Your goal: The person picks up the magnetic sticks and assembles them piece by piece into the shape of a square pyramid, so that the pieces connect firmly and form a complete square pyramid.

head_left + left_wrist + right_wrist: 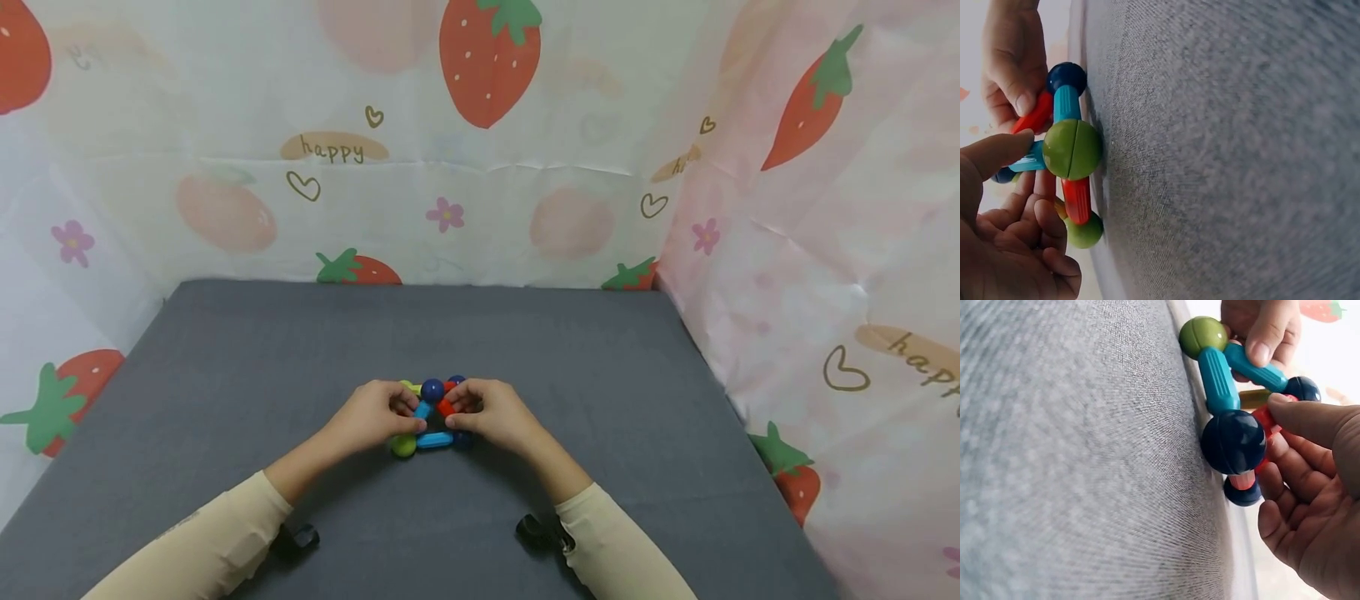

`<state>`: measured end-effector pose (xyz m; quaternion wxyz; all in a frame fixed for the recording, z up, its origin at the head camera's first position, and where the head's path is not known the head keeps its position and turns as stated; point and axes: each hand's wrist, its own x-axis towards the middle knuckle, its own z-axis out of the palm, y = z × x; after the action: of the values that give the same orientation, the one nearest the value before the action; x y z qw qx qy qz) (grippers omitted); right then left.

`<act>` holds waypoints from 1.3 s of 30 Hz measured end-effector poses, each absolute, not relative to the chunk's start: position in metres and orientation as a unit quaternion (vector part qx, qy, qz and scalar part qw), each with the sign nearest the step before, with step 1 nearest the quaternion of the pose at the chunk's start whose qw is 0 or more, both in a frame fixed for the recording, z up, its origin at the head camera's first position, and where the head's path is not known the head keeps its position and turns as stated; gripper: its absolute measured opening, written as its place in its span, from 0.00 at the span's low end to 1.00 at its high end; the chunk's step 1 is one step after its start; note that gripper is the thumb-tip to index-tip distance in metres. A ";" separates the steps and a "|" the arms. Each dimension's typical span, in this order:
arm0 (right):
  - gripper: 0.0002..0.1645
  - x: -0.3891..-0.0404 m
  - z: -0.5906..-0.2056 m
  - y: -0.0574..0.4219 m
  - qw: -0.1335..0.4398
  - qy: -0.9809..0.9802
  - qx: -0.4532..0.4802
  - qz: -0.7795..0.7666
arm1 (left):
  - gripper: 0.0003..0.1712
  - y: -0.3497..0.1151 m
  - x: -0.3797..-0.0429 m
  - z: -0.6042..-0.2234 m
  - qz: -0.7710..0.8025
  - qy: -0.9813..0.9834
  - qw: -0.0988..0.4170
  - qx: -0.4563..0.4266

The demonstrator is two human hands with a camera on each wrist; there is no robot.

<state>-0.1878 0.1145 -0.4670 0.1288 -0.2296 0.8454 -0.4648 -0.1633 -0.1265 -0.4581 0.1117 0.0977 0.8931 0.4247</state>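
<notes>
A toy frame of ribbed rods and balls stands on the grey cloth between both hands. My left hand (pixel 375 414) pinches a light-blue rod (pixel 1030 157) that slopes up from the near green ball (pixel 1072 149). My right hand (pixel 501 414) pinches a red rod (pixel 1266 420) rising from the near navy ball (pixel 1234 442). Both rods lean toward a raised navy ball (pixel 432 390). Along the front, another light-blue rod (pixel 435 440) links the near green and navy balls. At the back lie another green ball (pixel 1085 232) and another navy ball (pixel 1242 491); fingers partly cover that side.
Grey cloth (pixel 360 333) covers the table around the toy frame. Behind and at the sides hang strawberry-print sheets (pixel 480 192). Black wrist-worn pieces (pixel 534 533) protrude near both sleeves, close above the cloth.
</notes>
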 end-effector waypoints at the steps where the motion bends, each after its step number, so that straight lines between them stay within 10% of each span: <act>1: 0.13 -0.188 -0.467 0.115 0.129 0.846 -0.230 -0.464 | 0.15 -0.127 -0.163 -0.458 0.428 0.892 0.113 0.096; 39: 0.14 -0.193 -0.464 0.115 0.126 0.850 -0.213 -0.466 | 0.13 -0.131 -0.171 -0.461 0.432 0.889 0.102 0.114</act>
<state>-0.1933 0.1154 -0.4641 0.1263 -0.2128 0.8497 -0.4657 -0.1709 -0.1307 -0.4609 0.1024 0.1138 0.8889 0.4318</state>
